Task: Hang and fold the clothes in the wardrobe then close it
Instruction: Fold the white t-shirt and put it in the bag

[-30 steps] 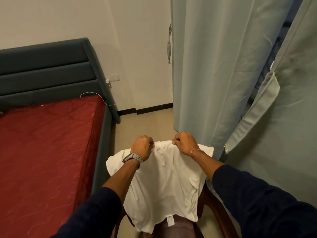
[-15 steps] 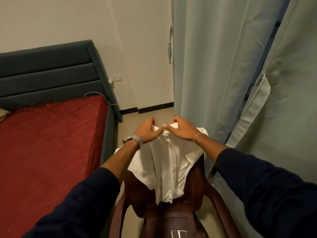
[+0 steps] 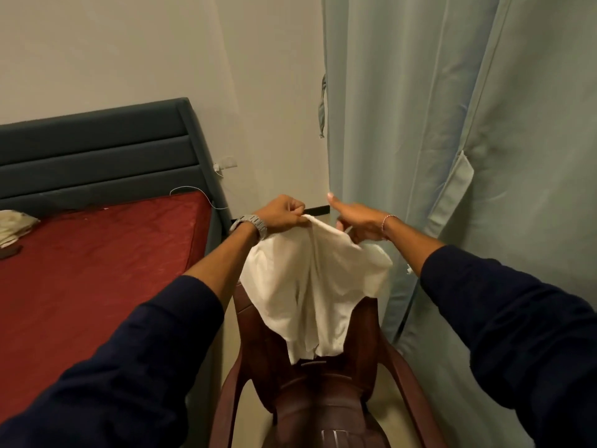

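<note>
The person is in the middle of folding a white shirt (image 3: pixel 315 279), held up in the air above a dark red plastic chair (image 3: pixel 326 396). The left hand (image 3: pixel 282 213) is curled tight and pinches the top edge of the cloth at its middle. The right hand (image 3: pixel 357 216) has its thumb and first finger stretched out straight, and its lower fingers seem to hook into the cloth underneath, though that part is hard to see. The shirt looks soft and thin. It is bunched into a long drape with loose folds, and its bottom tip hangs down just over the chair back. Next, the hands probably need to pull the fold even and lay the shirt flat or double it again, keeping both sides lined up so it does not go lopsided. The pale green wardrobe cover (image 3: pixel 452 156) hangs close on the right, with a flap of it hanging loose. A bed with a red sheet (image 3: pixel 97 270) sits on the left.
</note>
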